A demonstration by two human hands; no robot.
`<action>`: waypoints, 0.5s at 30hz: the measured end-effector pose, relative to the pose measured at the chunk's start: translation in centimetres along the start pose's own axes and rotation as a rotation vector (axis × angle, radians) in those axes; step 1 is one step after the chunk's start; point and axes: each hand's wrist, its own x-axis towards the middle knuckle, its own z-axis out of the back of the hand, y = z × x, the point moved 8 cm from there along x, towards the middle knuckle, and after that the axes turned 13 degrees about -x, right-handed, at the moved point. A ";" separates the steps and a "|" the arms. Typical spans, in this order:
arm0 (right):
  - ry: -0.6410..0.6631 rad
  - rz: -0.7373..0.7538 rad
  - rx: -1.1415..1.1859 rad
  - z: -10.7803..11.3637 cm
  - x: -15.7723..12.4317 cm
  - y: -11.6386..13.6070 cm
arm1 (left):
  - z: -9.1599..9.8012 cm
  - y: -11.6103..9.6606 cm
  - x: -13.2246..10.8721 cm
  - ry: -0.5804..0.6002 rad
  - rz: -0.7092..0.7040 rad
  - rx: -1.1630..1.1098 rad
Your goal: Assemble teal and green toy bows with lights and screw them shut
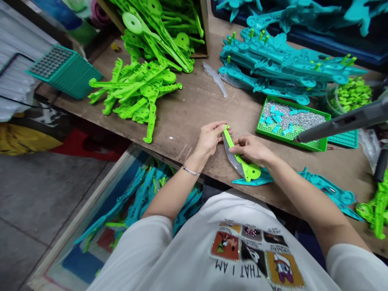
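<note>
My left hand (209, 137) pinches the far tip of a lime-green plastic arm piece (242, 161) near the front edge of the wooden workbench (194, 109). My right hand (251, 148) grips the middle of the same piece, pressing it against a clear curved blade-shaped part (230, 155). The green piece ends in a round disc (253, 172) close to my body. A teal plastic part (257, 180) lies flat under them.
A heap of green arm pieces (136, 91) lies at the left and a cardboard box (163, 28) holds more. Stacked teal assemblies (279, 64) sit at the back right. A green tray of small screws (291, 121) and a grey tool (342, 121) are at the right. A crate of finished teal parts (136, 202) stands below the bench.
</note>
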 end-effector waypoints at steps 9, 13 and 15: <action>-0.043 0.047 -0.040 0.0 0.4 0.2 | -0.2 -0.1 -0.5 0.111 0.079 0.084; -0.034 0.043 0.017 0.2 0.0 0.3 | -0.5 -0.1 -0.3 0.090 0.018 0.100; -0.021 0.040 0.052 0.5 -0.3 0.3 | -0.6 0.4 -0.9 0.086 -0.016 0.061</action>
